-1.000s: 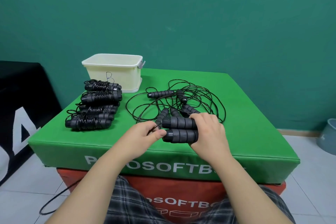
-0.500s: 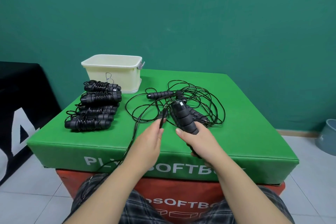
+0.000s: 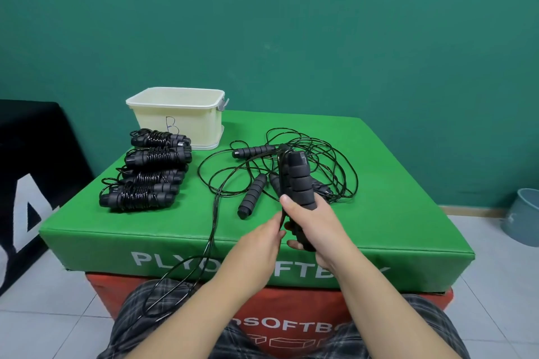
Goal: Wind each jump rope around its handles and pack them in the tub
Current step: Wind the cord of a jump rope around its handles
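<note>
My right hand (image 3: pixel 318 221) grips a pair of black foam jump-rope handles (image 3: pixel 297 181), held upright and side by side above the green box (image 3: pixel 393 213). Just left of it, my left hand (image 3: pixel 259 239) pinches that rope's black cord (image 3: pixel 215 213), which runs over the box's front edge down onto my lap. Behind the hands lies a tangle of loose ropes (image 3: pixel 315 160) with more foam handles. Several wound rope bundles (image 3: pixel 145 175) lie in a row at the left. The cream tub (image 3: pixel 178 119), marked "B", stands at the back left.
The green box sits on a red soft box (image 3: pixel 291 326). A black padded block (image 3: pixel 32 172) stands at the left. A grey-blue bin (image 3: pixel 525 218) is on the tiled floor at the right. A green wall rises close behind.
My right hand turned the two handles from lying flat to upright and lifted them. My left hand followed, taking hold of the cord beside them; the cord now trails onto my lap.
</note>
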Available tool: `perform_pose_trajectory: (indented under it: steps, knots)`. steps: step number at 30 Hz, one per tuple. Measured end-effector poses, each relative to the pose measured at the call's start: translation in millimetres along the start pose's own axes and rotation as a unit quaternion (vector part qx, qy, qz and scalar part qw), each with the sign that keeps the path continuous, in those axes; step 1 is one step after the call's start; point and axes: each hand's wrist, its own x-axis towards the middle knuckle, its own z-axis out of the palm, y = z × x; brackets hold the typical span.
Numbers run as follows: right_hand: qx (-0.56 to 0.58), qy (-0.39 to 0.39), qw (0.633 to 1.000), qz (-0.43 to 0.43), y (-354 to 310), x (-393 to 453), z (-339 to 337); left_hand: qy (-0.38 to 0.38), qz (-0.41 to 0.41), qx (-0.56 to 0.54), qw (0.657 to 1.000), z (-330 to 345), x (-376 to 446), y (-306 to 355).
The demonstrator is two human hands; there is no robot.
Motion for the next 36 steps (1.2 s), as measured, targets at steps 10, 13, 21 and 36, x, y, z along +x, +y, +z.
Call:
perform_pose_trajectory:
  steps: [10,13,21,36]
  knots:
    - [-0.141,0.044,0.985,-0.084,3.4,6.0,4.3,-0.015,0.002,-0.103,0.995,-8.8,7.4,-21.4]
    - [-0.208,0.028,0.972,-0.102,4.9,1.7,3.3,0.068,-0.063,-0.285,0.954,-17.8,15.5,-19.2]
    - [-0.306,-0.007,0.946,-0.111,7.4,-11.5,22.9,0.198,-0.136,-0.458,0.856,-21.6,35.9,0.3]
    - [-0.242,0.065,0.961,-0.118,1.5,-5.9,1.4,-0.031,-0.056,-0.372,0.926,-13.9,22.2,-31.9]
